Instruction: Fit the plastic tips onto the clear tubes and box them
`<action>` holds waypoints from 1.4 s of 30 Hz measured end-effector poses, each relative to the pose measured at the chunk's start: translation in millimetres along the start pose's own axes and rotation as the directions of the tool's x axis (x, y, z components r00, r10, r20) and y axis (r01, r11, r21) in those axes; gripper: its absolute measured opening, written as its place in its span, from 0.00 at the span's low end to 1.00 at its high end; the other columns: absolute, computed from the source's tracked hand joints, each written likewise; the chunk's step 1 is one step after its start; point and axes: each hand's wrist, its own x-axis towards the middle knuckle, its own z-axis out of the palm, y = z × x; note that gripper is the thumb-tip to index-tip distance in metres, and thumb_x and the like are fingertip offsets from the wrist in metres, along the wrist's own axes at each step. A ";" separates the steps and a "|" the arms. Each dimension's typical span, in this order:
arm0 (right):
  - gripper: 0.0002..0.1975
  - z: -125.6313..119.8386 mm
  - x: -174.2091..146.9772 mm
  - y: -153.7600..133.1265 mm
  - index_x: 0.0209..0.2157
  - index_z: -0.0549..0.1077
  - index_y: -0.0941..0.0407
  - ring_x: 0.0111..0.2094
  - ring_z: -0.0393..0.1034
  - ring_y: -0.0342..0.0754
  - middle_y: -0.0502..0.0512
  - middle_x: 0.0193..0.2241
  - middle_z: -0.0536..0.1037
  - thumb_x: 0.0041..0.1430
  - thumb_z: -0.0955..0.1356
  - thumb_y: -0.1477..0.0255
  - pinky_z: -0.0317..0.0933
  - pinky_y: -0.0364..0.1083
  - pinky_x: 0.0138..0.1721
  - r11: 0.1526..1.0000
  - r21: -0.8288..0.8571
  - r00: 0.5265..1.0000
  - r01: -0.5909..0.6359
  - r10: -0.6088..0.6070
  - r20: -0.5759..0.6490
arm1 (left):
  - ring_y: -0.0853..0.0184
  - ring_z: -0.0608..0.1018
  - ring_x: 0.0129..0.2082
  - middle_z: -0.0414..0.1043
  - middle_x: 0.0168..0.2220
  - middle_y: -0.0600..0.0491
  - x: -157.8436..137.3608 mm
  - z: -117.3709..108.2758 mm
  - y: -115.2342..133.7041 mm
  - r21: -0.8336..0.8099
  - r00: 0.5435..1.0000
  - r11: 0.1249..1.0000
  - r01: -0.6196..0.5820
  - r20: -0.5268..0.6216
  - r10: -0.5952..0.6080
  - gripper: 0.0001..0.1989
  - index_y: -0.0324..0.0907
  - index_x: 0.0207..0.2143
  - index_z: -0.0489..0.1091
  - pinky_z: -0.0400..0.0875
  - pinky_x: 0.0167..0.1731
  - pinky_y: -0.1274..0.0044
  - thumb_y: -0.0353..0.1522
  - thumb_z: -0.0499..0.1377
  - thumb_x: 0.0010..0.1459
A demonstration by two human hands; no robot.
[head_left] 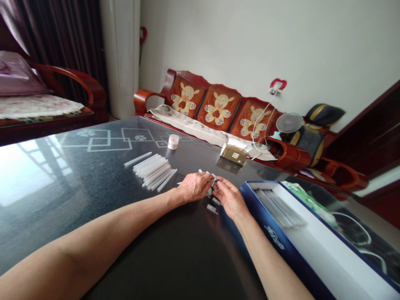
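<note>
"At the near right, what is seen?"

"A long blue box [281, 250] is set open on the dark table [187, 237], slim grey tubes [278, 208] laid inside."

"And the hands?"

"Left of it. By the narrowed fingertips of the left hand [195, 186] and the right hand [230, 199] a small piece [214, 180] is pinched (its shape cannot be told) above scattered pale and black parts [212, 209]."

"Farther off?"

"To the left, white tubes [153, 171] are bunched; behind them a small tub [173, 142] is set, and rightward a gold box [233, 155]. Beyond, a wooden sofa [144, 99] is lined with cushions [218, 106]."
</note>
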 end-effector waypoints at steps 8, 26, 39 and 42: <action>0.17 3.3 -3.4 0.5 0.35 0.77 0.56 0.31 0.72 0.42 0.50 0.29 0.79 0.40 0.77 0.67 0.67 0.42 0.34 0.999 0.038 1.000 -0.015 0.014 0.020 | 0.66 0.78 0.35 0.74 0.34 0.50 -1.8 2.1 -1.2 0.038 0.999 0.999 -0.032 0.027 0.031 0.12 0.41 0.42 0.69 0.70 0.36 0.77 0.33 0.48 0.64; 0.17 0.3 -0.5 0.8 0.35 0.77 0.56 0.28 0.71 0.42 0.49 0.28 0.79 0.43 0.75 0.62 0.67 0.44 0.34 0.916 -0.361 0.982 0.173 -0.189 -0.009 | 0.68 0.73 0.30 0.70 0.32 0.49 0.3 -2.2 -3.0 0.060 0.997 0.996 -0.063 0.052 0.060 0.16 0.39 0.35 0.71 0.67 0.31 0.78 0.35 0.46 0.66; 0.20 -7.1 -4.1 -7.7 0.29 0.76 0.55 0.27 0.72 0.48 0.52 0.23 0.78 0.56 0.64 0.53 0.65 0.43 0.29 0.596 -0.734 0.928 0.325 -0.350 0.127 | 0.66 0.69 0.32 0.68 0.31 0.49 1.4 -5.8 1.5 0.122 0.987 0.980 -0.160 0.020 0.158 0.16 0.39 0.38 0.70 0.65 0.37 0.75 0.34 0.44 0.67; 0.23 -6.0 -5.6 -9.8 0.24 0.74 0.54 0.26 0.73 0.49 0.53 0.22 0.78 0.59 0.61 0.52 0.64 0.44 0.30 0.568 -0.767 0.929 0.300 -0.356 0.100 | 0.66 0.69 0.33 0.68 0.31 0.49 1.0 -6.4 2.9 0.122 0.985 0.977 -0.174 0.036 0.171 0.16 0.39 0.38 0.70 0.65 0.38 0.75 0.33 0.44 0.67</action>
